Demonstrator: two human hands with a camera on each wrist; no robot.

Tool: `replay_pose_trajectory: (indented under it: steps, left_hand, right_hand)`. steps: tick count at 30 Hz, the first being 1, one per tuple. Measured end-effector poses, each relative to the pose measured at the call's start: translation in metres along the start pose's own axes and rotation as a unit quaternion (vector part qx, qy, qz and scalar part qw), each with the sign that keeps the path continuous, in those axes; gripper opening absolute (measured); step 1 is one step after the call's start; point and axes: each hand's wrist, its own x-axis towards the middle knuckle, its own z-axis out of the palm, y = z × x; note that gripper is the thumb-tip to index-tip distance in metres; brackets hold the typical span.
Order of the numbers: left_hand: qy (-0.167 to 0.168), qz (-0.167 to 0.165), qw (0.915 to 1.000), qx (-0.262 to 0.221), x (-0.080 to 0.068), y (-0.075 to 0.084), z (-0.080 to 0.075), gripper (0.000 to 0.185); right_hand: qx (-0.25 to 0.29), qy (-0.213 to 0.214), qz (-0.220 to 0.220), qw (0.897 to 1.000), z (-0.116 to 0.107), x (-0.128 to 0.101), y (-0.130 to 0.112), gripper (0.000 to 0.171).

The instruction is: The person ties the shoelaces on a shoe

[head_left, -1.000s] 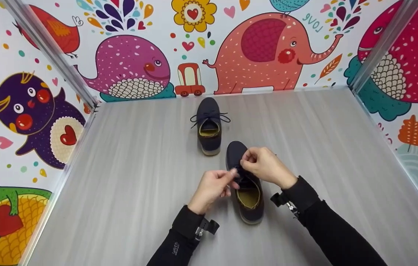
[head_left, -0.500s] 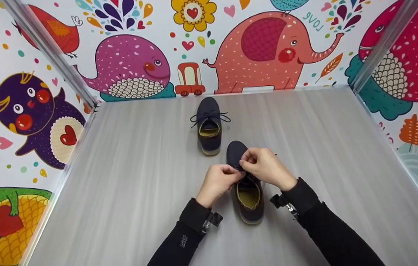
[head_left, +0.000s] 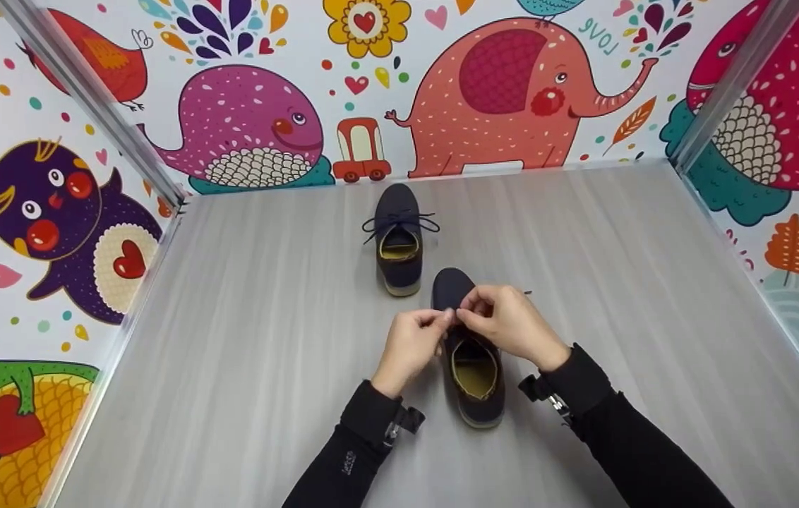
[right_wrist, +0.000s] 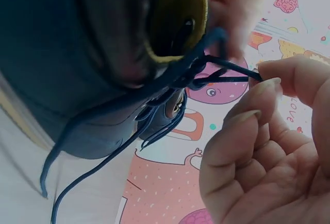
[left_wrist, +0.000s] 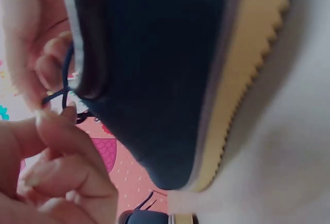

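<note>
A navy shoe (head_left: 473, 384) with a yellow lining and tan sole lies near me on the grey table, toe pointing away. Both hands meet above its laces. My left hand (head_left: 419, 340) pinches a dark blue lace (left_wrist: 64, 87) between thumb and fingertips. My right hand (head_left: 505, 319) pinches another stretch of the lace (right_wrist: 227, 72) over the shoe's tongue. In the left wrist view the shoe's side and ribbed sole (left_wrist: 242, 85) fill the frame. Loose lace ends (right_wrist: 77, 172) hang down the shoe's side in the right wrist view.
A second navy shoe (head_left: 398, 240) with its laces tied in a bow stands farther back, near the rear wall. Colourful cartoon-animal walls (head_left: 498, 92) enclose the grey table (head_left: 244, 339) on three sides.
My left hand has moved up and right to meet the right hand over the laces. The right hand and both shoes stay nearly in place.
</note>
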Motion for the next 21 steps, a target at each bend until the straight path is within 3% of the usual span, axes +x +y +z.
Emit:
replay_pose_trajectory:
  steps: [3,8,16,21]
  left_hand:
    - [0.000,-0.027,0.9987,-0.043,0.000,0.004,-0.002,0.038]
    - [-0.013,-0.052,0.9973,-0.050,-0.001,0.009,-0.006,0.043]
    - [-0.040,-0.057,0.9973,-0.021,0.001,0.012,-0.012,0.031]
    - [-0.049,-0.049,0.9975,-0.013,0.002,0.015,-0.015,0.018]
  right_hand:
    - [-0.011,0.001,-0.015,1.000,0.001,-0.003,0.000,0.007]
    - [-0.033,0.017,-0.058,0.998,0.005,-0.010,-0.001,0.006]
    - [-0.078,0.063,-0.133,0.986,0.012,-0.016,0.001,0.007]
    - [-0.067,0.063,-0.110,0.990,0.014,-0.021,0.004,0.011]
